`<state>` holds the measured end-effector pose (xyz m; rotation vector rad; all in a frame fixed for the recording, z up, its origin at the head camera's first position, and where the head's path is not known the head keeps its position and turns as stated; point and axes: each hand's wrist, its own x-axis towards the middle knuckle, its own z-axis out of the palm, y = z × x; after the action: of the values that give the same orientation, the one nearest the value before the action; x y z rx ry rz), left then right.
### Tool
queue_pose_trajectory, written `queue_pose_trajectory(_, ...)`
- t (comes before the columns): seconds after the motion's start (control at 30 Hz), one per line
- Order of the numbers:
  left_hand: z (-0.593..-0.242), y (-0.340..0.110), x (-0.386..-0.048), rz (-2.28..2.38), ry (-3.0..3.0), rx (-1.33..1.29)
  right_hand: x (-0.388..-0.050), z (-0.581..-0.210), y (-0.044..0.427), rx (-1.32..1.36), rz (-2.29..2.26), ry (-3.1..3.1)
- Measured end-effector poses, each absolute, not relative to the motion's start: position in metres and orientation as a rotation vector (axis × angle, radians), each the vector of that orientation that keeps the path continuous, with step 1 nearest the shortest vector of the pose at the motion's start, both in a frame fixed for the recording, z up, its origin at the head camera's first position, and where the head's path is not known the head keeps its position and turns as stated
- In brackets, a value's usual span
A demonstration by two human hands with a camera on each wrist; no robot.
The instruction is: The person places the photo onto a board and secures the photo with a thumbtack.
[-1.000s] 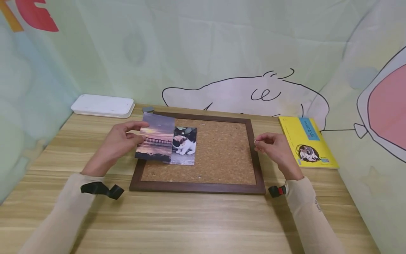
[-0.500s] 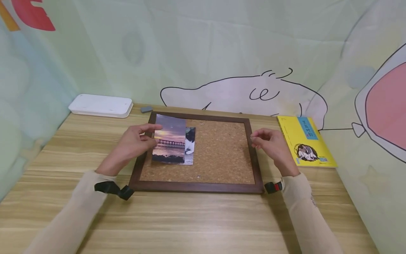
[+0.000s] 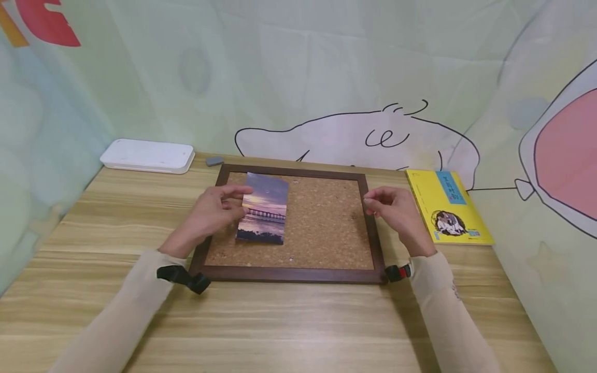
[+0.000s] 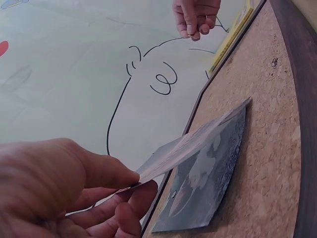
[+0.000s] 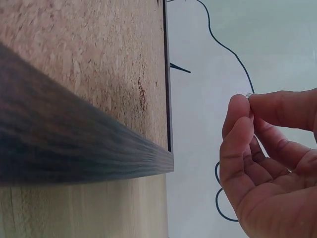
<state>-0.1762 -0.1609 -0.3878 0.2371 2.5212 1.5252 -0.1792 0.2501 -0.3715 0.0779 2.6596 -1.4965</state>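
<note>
My left hand pinches a sunset photo by its left edge, thumb on top. The print is held tilted over the corkboard, covering a cat photo in the head view. From the left wrist view, that cat photo shows beneath, lying on the cork with a small round pin head near one edge. At the board's right frame, my right hand pinches a tiny clear pushpin between thumb and forefinger; fingertips hide most of it.
A yellow book lies right of the board, near my right hand. At the back left are a white case and a small grey block. Small shiny pins dot the cork. A printed curtain hangs behind.
My left hand has carried the sunset photo rightward until it covers the cat photo in the head view. The right hand has shifted slightly left, still pinching the pushpin.
</note>
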Motion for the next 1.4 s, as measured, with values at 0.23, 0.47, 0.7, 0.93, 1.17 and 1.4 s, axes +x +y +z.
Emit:
queue_pose_trajectory(0.23, -0.393, -0.150, -0.178, 1.495, 2.534, 0.223, -0.180, -0.370, 0.246, 0.123, -1.484, 2.643)
queue_pose_trajectory(0.47, -0.393, -0.139, -0.181, 1.503, 2.509, 0.285, -0.185, -0.371, 0.242, 0.111, -1.516, 2.633)
queue_pose_trajectory(0.7, -0.392, -0.130, -0.183, 1.489, 2.537, 0.278, -0.188, -0.371, 0.237, 0.099, -1.554, 2.630)
queue_pose_trajectory(0.93, -0.392, -0.124, -0.184, 1.539, 2.477, 0.285, -0.190, -0.370, 0.235, 0.084, -1.567, 2.626)
queue_pose_trajectory(1.17, -0.393, -0.108, -0.186, 1.505, 2.458, 0.265, -0.192, -0.370, 0.235, 0.075, -1.589, 2.614)
queue_pose_trajectory(1.4, -0.396, -0.091, -0.191, 1.498, 2.448, 0.274, -0.194, -0.371, 0.234, 0.086, -1.599, 2.597)
